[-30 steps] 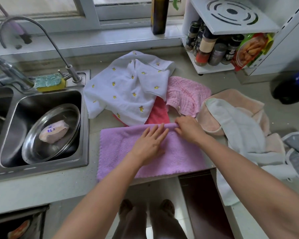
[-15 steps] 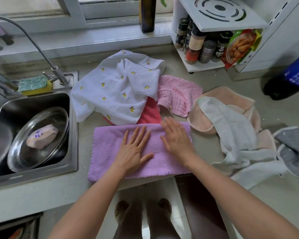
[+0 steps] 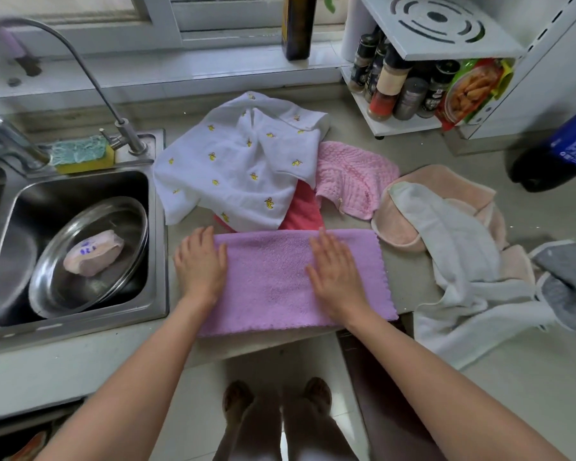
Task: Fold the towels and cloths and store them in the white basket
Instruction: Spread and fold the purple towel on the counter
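- A pale grey worktop [image 3: 529,387] runs along under a window [image 3: 167,15], and daylight comes in through the glass.
- A white window sill [image 3: 180,71] holds a dark bottle [image 3: 298,24].
- A shiny metal sink [image 3: 24,207] sits at the left with a bent tap [image 3: 80,71], a green and yellow sponge [image 3: 80,154] and a metal bowl [image 3: 90,257] inside.
- A small white rack [image 3: 439,31] at the back right holds spice jars [image 3: 389,84].
- The floor [image 3: 193,410] below has pale tiles.
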